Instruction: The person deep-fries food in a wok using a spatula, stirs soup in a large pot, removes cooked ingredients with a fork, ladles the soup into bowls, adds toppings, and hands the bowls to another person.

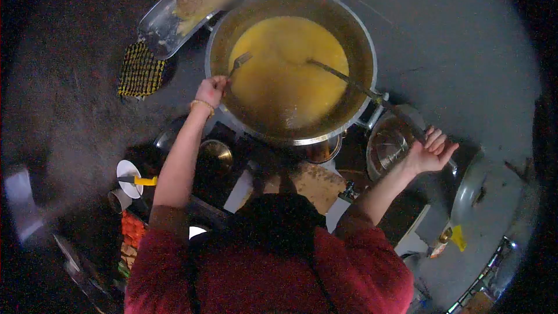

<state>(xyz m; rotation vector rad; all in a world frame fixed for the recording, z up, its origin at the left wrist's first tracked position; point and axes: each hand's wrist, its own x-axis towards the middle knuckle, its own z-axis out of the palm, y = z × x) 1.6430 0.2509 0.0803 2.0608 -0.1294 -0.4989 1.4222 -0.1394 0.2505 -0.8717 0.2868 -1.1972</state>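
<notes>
A large metal pot (369, 29) holds a cloudy yellow liquid (285, 81). At the pot's left rim, my left hand (212, 91) is closed on a fork (240, 60), its tines pointing inward above the liquid. My right hand (431, 150) grips the upper part of a long-handled stirring utensil (349, 80), out to the right of the pot. The handle slants over the right rim, near the pot's side handle (375, 110). The utensil's lower end dips into the liquid, so its head is hidden.
A clear container with food (186, 14) stands at upper left, beside a yellow-and-black patterned cloth (141, 70). A yellow-handled knife (144, 181) lies across a white dish (128, 174) at left. Glass lids (388, 142) and a cutting board (319, 186) are near my body.
</notes>
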